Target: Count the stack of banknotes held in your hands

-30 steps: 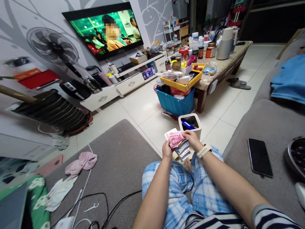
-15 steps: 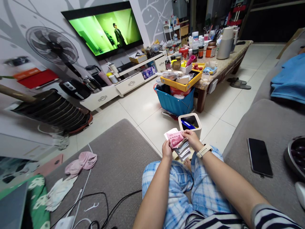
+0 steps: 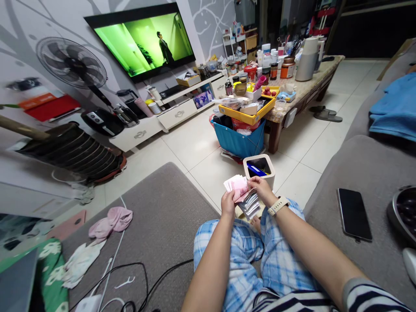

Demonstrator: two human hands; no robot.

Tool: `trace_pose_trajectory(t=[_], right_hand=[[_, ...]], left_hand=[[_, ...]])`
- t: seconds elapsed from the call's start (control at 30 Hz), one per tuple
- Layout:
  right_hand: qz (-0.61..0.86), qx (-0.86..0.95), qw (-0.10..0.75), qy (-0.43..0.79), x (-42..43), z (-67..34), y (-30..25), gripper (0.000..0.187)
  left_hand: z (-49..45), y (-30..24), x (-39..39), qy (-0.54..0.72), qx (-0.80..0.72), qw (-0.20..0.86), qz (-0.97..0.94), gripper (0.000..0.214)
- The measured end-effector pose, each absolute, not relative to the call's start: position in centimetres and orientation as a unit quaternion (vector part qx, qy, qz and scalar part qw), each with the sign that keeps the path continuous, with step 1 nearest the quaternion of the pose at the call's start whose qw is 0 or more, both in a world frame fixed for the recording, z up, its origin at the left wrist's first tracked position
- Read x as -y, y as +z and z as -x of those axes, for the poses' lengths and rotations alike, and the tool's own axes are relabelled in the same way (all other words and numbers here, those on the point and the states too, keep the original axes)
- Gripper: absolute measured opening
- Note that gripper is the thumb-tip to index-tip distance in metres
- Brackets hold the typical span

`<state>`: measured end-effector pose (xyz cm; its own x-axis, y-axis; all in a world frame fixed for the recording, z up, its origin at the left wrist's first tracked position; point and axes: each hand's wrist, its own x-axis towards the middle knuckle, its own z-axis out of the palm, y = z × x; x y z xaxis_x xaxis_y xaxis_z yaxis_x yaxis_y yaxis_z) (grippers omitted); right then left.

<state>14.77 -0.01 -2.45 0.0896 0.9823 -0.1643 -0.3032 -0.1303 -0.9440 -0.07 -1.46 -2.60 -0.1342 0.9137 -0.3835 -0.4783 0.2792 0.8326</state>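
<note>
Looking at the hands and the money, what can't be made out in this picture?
- Head view: the number of pink banknotes is unclear; they overlap in the left hand and are too small.
- The paper stack below them is partly covered by the right hand; its print is unreadable.
- The inside of the white bin is dark beyond something blue.
- The metal bowl is cut off by the right edge.

Home living room (television [image 3: 143, 41], sofa [image 3: 367, 169])

White floor tiles [image 3: 195, 143] are laid around the coffee table [image 3: 310, 89]. Left of that table a lit television [image 3: 143, 41] is mounted on the grey wall [image 3: 19, 26]; right of it a grey sofa [image 3: 367, 167] is set.
</note>
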Motion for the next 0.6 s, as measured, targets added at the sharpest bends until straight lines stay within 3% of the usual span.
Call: trace_pose_trajectory(t=[0.3, 0.6], right_hand=[[0.484, 0.348, 0.548, 0.586, 0.09, -14.57, -2.38, 0.032], [0.490, 0.364, 0.536, 0.583, 0.10, -14.72, -2.47, 0.032]], left_hand=[[0.17, -3.19, 1.44, 0.549, -0.504, 0.623, -0.236, 0.033], [0.10, -3.20, 1.36, 0.560, -0.517, 0.615, -0.202, 0.016]])
